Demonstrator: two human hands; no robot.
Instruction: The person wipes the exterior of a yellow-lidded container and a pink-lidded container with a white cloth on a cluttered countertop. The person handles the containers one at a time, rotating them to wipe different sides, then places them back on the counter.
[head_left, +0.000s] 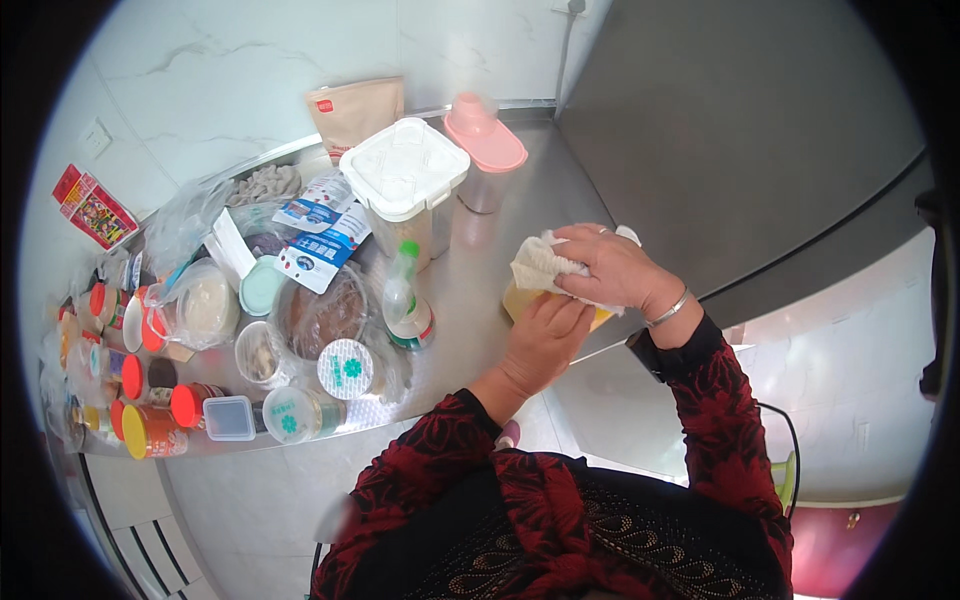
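My right hand (622, 274) presses a crumpled white cloth or paper towel (536, 264) against the top of a yellow container (516, 301). The fingers and the cloth hide most of that container, so its full shape cannot be made out. From the near side, my left hand (546, 341) grips it, thumb and fingers along its edge. Both hands are over the right end of a stainless steel counter (480, 300). To their left stands a clear bottle (407, 300) with a green cap.
A tall clear canister with a white lid (405, 165) and a clear container with a pink lid (486, 139) stand behind. Jars, bagged bowls and a blue-and-white pouch (322, 251) crowd the left. A large grey appliance panel (720, 150) borders the right.
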